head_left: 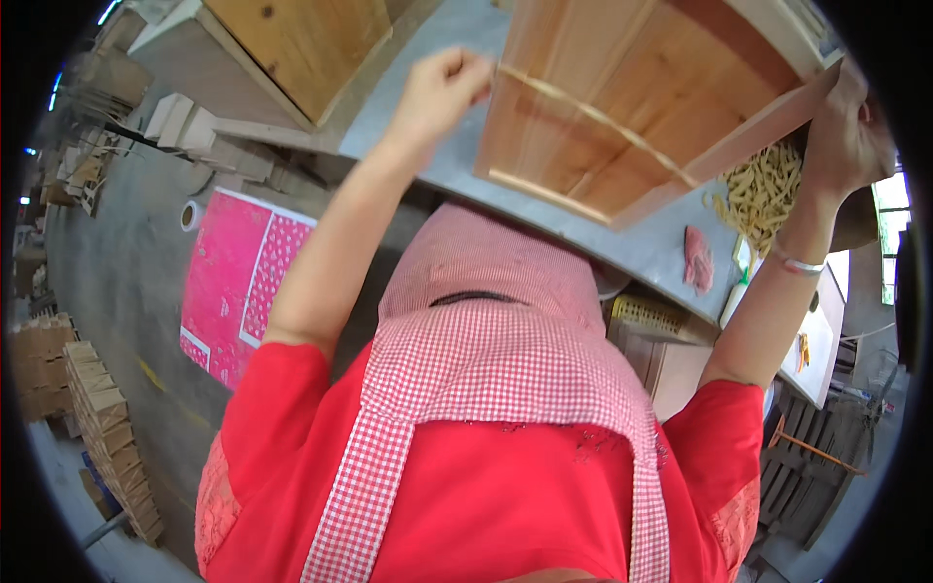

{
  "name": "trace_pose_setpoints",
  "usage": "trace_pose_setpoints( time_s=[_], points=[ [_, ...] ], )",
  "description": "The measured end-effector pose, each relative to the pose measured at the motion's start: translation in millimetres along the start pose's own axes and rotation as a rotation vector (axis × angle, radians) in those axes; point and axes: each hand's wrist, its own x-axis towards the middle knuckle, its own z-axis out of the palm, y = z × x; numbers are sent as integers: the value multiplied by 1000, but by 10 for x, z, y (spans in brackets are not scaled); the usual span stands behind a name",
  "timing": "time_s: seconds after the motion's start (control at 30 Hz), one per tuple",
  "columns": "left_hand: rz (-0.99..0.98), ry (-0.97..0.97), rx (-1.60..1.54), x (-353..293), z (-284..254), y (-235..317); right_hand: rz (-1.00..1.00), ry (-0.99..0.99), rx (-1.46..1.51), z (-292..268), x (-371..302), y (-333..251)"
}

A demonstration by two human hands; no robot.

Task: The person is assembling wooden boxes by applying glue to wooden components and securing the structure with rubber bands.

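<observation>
A shallow wooden box (603,107), perhaps a drawer, stands tilted on the grey-blue worktable in front of me. A thin pale strip (622,131) crosses it slantwise; I cannot tell whether it is tape, cord or wood. My left hand (445,92) is raised at the box's left side, with fingers curled closed near the strip's end. Whatever they hold, if anything, is hidden. At the far right corner my right hand (847,141) is wrapped round the end of the box's side board, its fingertips partly out of sight.
Curled yellowish pieces (763,194) lie heaped right of the box, beside a crumpled pink cloth (697,260). Another wooden cabinet (301,49) stands at the far left. Below the table edge are a yellow basket (656,316) and a pink patterned sheet (233,277).
</observation>
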Motion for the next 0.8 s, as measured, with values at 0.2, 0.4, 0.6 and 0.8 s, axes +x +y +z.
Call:
trace_pose_setpoints(
  time_s=[0.2, 0.4, 0.6, 0.8],
  points=[
    [-305, -119, 215, -1859, -692, -979, -78, -25, -94, -32, -1189, -781],
    [-1050, 17, -308, -3255, -921, -836, 1383, -944, -93, -1425, -3383, -1332],
    [-1114, -215, -344, -3080, -1020, -614, 1637, -909, -125, -1802, -4241, -1595],
    [-1234, -221, -453, -3147, -1103, -741, 1654, -885, -162, -1813, -4328, -1740]
  ],
)
